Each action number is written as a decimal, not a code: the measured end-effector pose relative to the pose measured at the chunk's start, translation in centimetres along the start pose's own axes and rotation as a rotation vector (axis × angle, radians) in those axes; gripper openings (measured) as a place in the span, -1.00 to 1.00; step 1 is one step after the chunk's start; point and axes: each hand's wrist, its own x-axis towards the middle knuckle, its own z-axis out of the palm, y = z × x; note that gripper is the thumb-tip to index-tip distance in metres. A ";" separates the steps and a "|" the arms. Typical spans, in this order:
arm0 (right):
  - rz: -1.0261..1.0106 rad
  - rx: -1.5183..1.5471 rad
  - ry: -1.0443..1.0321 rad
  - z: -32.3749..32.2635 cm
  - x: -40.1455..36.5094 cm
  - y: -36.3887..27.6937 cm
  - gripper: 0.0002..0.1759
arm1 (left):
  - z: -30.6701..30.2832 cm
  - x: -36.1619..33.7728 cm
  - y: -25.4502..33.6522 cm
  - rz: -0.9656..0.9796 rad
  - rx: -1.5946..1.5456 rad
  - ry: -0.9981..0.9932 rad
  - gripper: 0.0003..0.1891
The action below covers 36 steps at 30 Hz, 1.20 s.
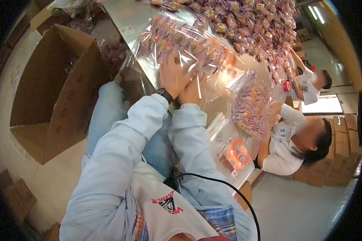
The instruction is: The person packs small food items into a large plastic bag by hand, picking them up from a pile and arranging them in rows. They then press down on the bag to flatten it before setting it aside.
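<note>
A large clear plastic bag (165, 38) lies on the metal table, filled with rows of small wrapped packets in purple, yellow and red. My left hand (175, 74), with a black watch at the wrist, is closed on the bag's loose film at its near end. Close beside it, my right hand (192, 89) also grips the film, its fingers partly hidden by shiny folds. Another clear bag of packets (251, 104) lies to the right, by a co-worker's arms. Flat printed plastic bags (233, 154) with an orange mark lie at the table's near right.
A big heap of wrapped packets (249, 24) covers the far table. An open cardboard box (54, 100) stands on the floor at left. One co-worker (287, 144) sits at right, another (309, 86) farther back. Stacked cardboard (340, 140) stands behind them.
</note>
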 end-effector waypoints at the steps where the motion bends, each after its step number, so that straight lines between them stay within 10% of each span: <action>1: -0.050 0.111 0.054 0.2 -0.2 0.2 -0.10 | 0.2 0.5 0.1 -0.041 0.038 0.046 -0.74; 9: 0.248 0.572 0.300 -0.3 -0.1 0.4 -0.62 | 0.5 -0.2 -2.3 0.135 -0.081 0.159 -0.81; 13: 0.254 0.635 0.332 -0.6 -1.2 0.0 -0.48 | 0.5 -1.0 -2.0 0.043 -0.013 0.091 -0.80; 16: 0.043 0.085 0.175 -2.6 -1.4 -1.4 -0.40 | 0.0 -1.2 -2.6 0.064 0.064 0.036 -0.78; 28: 0.424 0.499 0.239 -0.8 -1.6 1.0 -0.46 | -0.6 -1.3 -0.8 -0.024 0.107 -0.031 -0.76; 32: -0.072 0.028 0.342 -1.9 -1.3 -0.7 -0.29 | -0.6 -1.1 -1.2 0.016 0.166 -0.065 -0.76; 36: 0.083 0.199 0.164 -1.0 0.0 0.7 -0.42 | 0.3 -1.9 -2.3 0.011 0.096 -0.093 -0.79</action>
